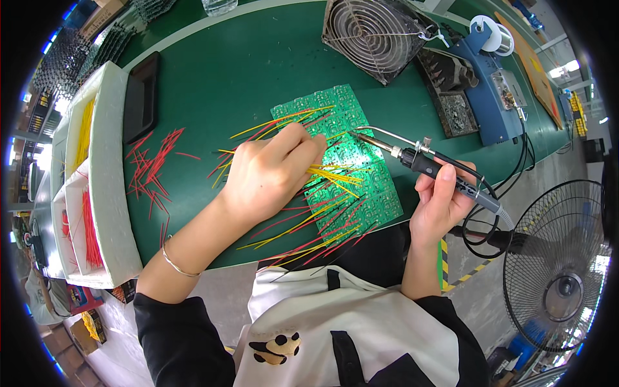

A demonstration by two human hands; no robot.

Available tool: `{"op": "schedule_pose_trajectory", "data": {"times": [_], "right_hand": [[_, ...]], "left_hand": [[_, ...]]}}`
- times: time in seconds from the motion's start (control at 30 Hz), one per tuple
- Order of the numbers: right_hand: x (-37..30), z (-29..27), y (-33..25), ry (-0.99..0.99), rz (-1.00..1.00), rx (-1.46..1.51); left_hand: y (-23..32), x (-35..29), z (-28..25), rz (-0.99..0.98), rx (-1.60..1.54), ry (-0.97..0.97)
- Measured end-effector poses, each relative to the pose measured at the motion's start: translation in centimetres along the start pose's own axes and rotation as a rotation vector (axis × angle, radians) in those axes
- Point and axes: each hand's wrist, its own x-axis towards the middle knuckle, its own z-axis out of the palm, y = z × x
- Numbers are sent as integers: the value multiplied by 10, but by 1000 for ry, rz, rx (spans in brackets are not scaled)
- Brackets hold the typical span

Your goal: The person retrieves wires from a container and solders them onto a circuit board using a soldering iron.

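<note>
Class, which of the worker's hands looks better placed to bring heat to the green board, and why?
Probably the right hand: it grips the soldering iron, which points toward the green board. The left hand is occupied holding yellow wires.

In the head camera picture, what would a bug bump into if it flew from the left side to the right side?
White box → loose red wires → left hand → green board → right hand → big fan.
</note>
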Motion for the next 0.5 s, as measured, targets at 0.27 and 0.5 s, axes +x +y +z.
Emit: {"op": "schedule_pose_trajectory", "data": {"times": [0.27,0.5], "right_hand": [[0,-5,-1,-39,33,86],[1,-7,4,72,2,144]], "left_hand": [[0,-1,1,-4,20,2],[0,-1,0,-6,36,1]]}}
